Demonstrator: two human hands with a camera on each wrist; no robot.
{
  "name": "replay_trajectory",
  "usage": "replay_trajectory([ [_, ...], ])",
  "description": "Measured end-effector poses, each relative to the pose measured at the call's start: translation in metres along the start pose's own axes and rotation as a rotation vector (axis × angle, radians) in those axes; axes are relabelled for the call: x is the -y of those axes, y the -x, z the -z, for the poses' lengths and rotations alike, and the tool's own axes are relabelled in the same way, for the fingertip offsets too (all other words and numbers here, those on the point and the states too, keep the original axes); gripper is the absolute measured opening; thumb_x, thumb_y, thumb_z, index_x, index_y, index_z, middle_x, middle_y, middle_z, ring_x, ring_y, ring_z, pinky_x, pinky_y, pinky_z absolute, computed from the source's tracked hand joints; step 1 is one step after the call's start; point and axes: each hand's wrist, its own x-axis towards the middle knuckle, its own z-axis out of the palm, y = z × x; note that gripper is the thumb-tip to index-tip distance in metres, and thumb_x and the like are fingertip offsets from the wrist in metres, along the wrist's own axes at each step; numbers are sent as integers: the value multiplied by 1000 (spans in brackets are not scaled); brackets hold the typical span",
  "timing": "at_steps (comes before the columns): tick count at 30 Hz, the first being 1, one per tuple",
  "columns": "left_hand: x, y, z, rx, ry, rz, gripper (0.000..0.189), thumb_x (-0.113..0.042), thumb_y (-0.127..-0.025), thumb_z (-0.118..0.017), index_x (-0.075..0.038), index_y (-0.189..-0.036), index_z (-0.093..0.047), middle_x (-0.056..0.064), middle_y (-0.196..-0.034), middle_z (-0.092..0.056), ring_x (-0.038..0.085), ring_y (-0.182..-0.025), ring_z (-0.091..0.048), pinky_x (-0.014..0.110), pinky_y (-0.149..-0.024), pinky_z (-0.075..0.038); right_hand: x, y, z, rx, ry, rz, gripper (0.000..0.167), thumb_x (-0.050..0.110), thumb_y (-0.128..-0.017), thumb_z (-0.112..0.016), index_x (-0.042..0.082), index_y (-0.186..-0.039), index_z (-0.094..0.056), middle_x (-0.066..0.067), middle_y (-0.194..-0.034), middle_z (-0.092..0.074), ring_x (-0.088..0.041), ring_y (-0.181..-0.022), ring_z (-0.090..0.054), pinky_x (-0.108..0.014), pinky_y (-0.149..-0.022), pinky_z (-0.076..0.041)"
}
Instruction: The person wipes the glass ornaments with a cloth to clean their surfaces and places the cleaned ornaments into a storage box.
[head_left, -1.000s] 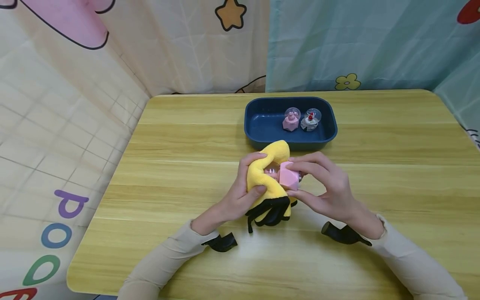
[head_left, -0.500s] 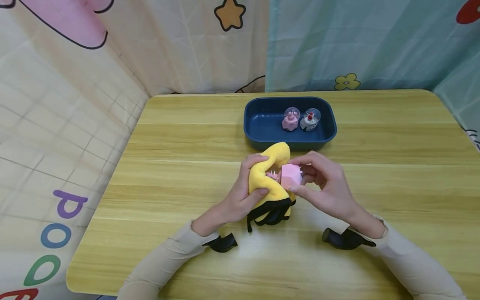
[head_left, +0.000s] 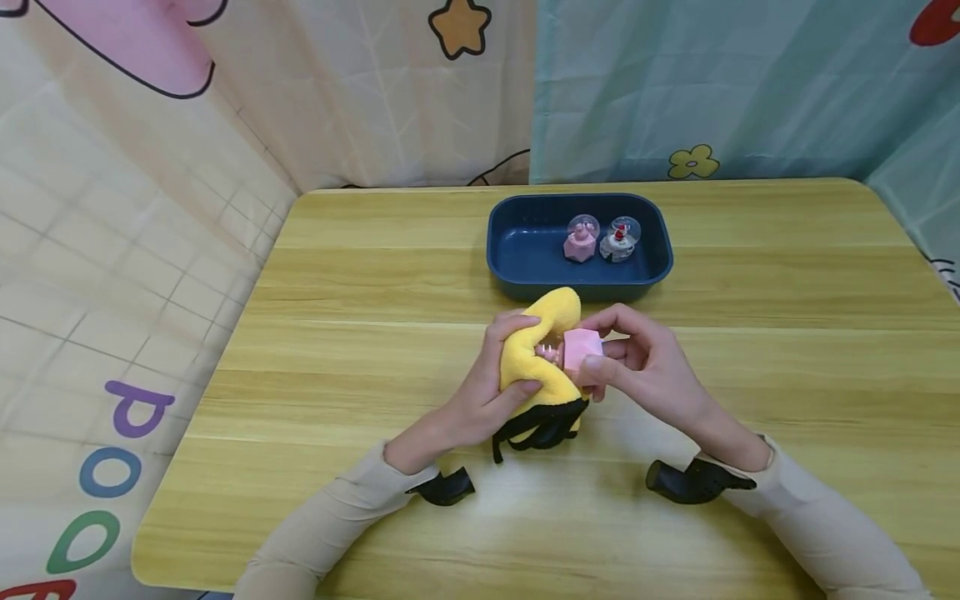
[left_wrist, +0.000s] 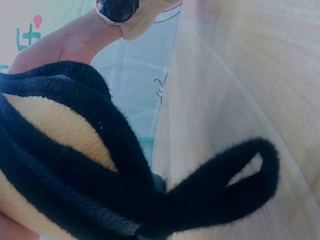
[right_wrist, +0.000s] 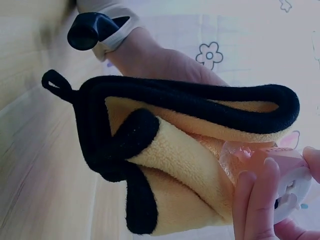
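Observation:
In the head view my left hand [head_left: 480,402] grips a yellow towel [head_left: 557,385] with black trim, bunched around a small snow globe [head_left: 582,348]. The globe has a pink faceted base, and its clear dome with a pink figure points left into the fold. My right hand [head_left: 660,367] holds the base from the right, thumb on its near face. From the right wrist, the white underside of the globe [right_wrist: 292,192] shows beside my fingers [right_wrist: 261,200]. The towel's black edging [left_wrist: 65,165] and hanging loop fill much of the left wrist view, where my left hand is mostly hidden.
Behind the towel stands a dark blue tray [head_left: 525,287] on the wooden table [head_left: 360,350]. In it are a pink domed globe [head_left: 581,242] and a white one [head_left: 619,242] with a red detail. Printed curtains [head_left: 720,83] hang at the back.
My right fingers have shifted on the pink base, the thumb moving up onto its face, and the base has turned a little. The towel and left hand have drifted slightly right.

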Motion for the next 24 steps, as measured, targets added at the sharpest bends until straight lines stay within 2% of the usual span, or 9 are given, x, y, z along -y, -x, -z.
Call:
replay_trajectory([
  [6,1,-1,1,17,-9,-20,61,-50,-94,-36,-2,-129,-23,22,-126,-34,29,-117,-38,33,-104,-34,1,1,1,10,-2,-38,22,-6,-88,-56,4,-108,-54,3,-91,-62,-18,-59,-63,-30,-51,-54],
  [13,1,-2,2,18,-17,-28,60,-50,-95,-37,-2,-129,-23,22,-127,-33,30,-118,-37,35,-104,-34,2,0,-1,-3,14,-6,26,-9,-84,-59,0,-108,-53,3,-93,-63,-19,-63,-65,-29,-51,-54],
  [17,-1,-2,4,23,3,-5,62,-51,-94,-37,-2,-129,-22,23,-129,-31,31,-120,-36,34,-105,-33,2,1,-4,-30,29,87,34,-14,-78,-65,-7,-109,-54,3,-100,-63,-14,-69,-66,-26,-56,-55],
  [24,-1,-1,5,34,41,25,64,-51,-94,-37,-1,-130,-21,23,-130,-29,31,-123,-33,34,-108,-31,1,3,-7,-93,229,351,47,-10,-66,-78,-9,-110,-61,0,-103,-63,-7,-81,-59,-14,-71,-53],
])
